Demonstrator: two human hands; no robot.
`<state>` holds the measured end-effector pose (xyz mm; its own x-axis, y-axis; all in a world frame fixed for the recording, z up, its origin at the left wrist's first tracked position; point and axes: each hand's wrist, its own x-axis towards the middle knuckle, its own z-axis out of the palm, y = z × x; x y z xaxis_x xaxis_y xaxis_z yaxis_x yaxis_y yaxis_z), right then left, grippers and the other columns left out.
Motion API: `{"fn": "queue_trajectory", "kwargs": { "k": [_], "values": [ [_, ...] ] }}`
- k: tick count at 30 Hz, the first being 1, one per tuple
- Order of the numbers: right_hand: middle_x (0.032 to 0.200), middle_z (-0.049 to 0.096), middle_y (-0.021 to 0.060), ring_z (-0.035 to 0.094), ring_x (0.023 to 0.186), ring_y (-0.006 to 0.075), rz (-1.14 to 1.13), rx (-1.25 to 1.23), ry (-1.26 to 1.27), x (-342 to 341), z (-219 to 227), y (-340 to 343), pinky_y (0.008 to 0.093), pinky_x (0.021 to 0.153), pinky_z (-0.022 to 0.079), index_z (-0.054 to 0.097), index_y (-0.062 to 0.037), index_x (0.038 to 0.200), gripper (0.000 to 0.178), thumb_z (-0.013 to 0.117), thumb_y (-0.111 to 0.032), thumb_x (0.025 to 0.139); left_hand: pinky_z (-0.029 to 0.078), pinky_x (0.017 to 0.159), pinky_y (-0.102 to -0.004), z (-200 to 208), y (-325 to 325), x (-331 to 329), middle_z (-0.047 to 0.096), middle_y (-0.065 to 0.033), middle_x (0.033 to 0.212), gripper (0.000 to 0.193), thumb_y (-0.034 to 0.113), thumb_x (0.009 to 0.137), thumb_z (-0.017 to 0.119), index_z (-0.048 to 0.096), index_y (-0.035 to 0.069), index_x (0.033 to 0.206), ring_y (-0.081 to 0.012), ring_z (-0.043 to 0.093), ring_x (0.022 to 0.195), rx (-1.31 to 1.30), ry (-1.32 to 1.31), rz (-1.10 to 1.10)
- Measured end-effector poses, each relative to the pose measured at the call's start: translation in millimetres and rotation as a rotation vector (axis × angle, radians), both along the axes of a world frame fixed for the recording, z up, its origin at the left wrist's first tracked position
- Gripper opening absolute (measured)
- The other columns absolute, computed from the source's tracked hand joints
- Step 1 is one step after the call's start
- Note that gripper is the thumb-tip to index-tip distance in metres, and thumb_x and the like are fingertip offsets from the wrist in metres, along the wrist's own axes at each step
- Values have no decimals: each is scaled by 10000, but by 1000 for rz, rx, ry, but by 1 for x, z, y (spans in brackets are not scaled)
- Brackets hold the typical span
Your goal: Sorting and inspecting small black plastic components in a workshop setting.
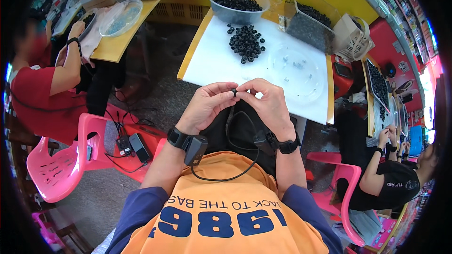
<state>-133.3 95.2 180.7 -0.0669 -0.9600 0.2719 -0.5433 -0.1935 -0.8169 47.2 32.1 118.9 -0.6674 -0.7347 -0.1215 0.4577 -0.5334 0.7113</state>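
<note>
Just in front of the table's near edge, my left hand (205,106) and my right hand (269,104) meet fingertip to fingertip. Between their thumbs and index fingers is a small round black piece (234,92), mostly covered by the fingers. Both hands are closed in a pinch on it. Beyond them, a loose pile of similar black pieces (246,43) lies on the white tabletop (207,61). To its right is a clear shallow plate (308,95) holding a few tiny transparent bits (294,63).
A clear bowl (221,15) of black pieces stands at the table's far edge. Beside it are a clear bin (308,33) and a cloth bag (355,37). People work at left and right, near pink chairs (56,169). A cable (226,178) links my wrist devices.
</note>
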Motion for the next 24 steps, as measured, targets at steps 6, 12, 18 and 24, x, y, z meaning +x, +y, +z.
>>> {"fn": "queue_trajectory", "kwargs": {
  "k": [6,12,18,24],
  "values": [
    [826,679,1,604,734,68,226,417,-399,-11,-29,-5,227,652,470,684,-28,998,211,786,-106,830,589,872,-308,-25,-13,19,711,-133,1082,241,5,929,663,675,-35,1167,-194,708,955,-32,-20,-282],
    [887,630,-28,580,862,57,419,573,-602,-10,-46,-11,208,775,477,604,-30,1193,372,768,-99,866,599,868,-319,-52,-16,21,714,-138,1070,215,-11,916,671,695,-25,1129,-208,718,938,76,75,-424],
    [913,699,58,617,830,130,-187,183,-49,-53,-50,-65,258,788,486,719,-26,1088,187,647,-71,923,593,887,-278,-57,-16,18,695,-122,1100,218,20,951,642,656,3,1167,-189,704,979,333,198,-241],
    [942,700,167,669,864,338,-263,-116,646,-89,-81,-121,397,791,528,695,-12,914,101,664,-14,817,579,905,-288,-58,-25,20,700,-108,1091,220,36,965,634,650,-5,1181,-181,695,998,327,205,-186]
  ]
}}
